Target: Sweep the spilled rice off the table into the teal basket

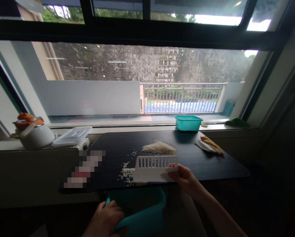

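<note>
My right hand [184, 177] pinches the right end of a white slotted plastic scraper [151, 174], which stands tilted over the dark tabletop near its front edge. Loose white rice grains [127, 172] lie beside and partly behind the scraper. Farther back is a larger heap of rice [159, 148]. Below the table's front edge, my left hand [108, 217] grips the left rim of a teal plastic bin [147, 219]. The bin's inside is dark, and I cannot make out what it holds.
Another teal bin [188, 123] stands at the back of the black table [201, 168]. A yellow-and-white packet [210, 145] lies to the right. A blurred-out item covers the left edge. On the sill are a white pot [37, 135], a clear lid [72, 135] and a green cloth [237, 122].
</note>
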The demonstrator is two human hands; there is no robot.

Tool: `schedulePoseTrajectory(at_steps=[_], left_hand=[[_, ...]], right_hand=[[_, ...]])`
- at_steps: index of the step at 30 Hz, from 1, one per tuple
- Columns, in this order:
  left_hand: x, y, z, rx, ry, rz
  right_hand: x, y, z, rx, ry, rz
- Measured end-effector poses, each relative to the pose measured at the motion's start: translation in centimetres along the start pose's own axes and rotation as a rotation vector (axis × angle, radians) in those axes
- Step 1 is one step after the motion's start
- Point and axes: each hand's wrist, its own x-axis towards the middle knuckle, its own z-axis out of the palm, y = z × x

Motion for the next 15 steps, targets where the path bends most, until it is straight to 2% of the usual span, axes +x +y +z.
schedulePoseTrajectory(at_steps=[7,15], left_hand=[[-0.08,-0.06,0.04,-0.002,0.005,0.024],[-0.11,-0.05,-0.03,-0.008,0.007,0.015]], right_hand=[[0.91,-0.07,0.32,0.003,-0.05,0.012],[0.32,0.23,-0.02,-0.012,-0.064,0.015]])
